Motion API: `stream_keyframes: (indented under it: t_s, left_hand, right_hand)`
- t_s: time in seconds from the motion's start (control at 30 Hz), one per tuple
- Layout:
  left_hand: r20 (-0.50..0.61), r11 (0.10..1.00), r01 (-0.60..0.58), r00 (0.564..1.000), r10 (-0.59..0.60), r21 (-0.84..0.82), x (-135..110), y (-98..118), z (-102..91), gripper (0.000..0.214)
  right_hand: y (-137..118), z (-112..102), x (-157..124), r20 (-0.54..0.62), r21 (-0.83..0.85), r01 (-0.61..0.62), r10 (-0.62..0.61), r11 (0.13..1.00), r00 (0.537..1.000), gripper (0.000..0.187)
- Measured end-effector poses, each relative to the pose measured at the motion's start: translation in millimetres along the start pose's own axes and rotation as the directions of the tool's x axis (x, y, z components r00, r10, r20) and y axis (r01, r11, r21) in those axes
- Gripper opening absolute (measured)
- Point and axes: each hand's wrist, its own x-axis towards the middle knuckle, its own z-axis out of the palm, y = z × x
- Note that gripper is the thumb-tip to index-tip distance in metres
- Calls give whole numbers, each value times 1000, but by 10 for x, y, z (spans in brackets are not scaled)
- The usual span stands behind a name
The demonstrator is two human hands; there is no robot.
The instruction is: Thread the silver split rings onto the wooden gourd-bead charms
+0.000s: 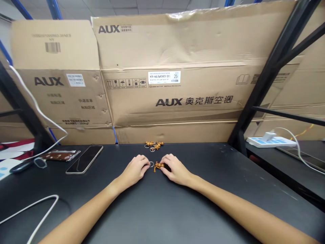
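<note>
Between my hands, a gourd keychain [159,165] with an orange cord lies at the middle of the black table. My right hand [175,169] pinches its brown, bead-like gourd between thumb and fingers. The metal key ring [151,164] of this keychain points left, and my left hand [136,168] has its fingertips closed at the ring's edge. Just beyond my hands rests a small pile of similar gourd keychains [154,145] with metal rings, close to the cardboard.
Left on the black table [157,210] lie a smartphone [85,160], a brown wrapped packet [61,155] and a white cable [43,206]. Large cardboard boxes [172,51] wall off the back. A power strip [271,142] sits at the right beyond a black metal post [264,74].
</note>
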Motion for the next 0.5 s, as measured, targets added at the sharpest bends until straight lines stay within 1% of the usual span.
stream_keyframes:
  t_s: [0.1, 0.23, 0.3, 0.5]
  left_hand:
    - [-5, 1000, 8, 1000, -8, 0, 3, -21, 4, 14]
    - [-22, 1000, -28, 999, 28, 0, -8, -50, 14, 15]
    - [-33, 999, -36, 999, 34, -36, -13, -52, 22, 16]
    - [-49, 983, 6, 999, -15, -185, -16, 18, 78, 17]
  right_hand:
    - [13, -2, -3, 3, 15, 7, -7, 1000, 1000, 9]
    - [36, 9, -6, -11, 54, 16, -15, 998, 1000, 11]
    - [38, 18, -3, -23, 83, 11, -9, 996, 1000, 12]
    - [-8, 35, 10, -42, 141, -10, 16, 990, 999, 12]
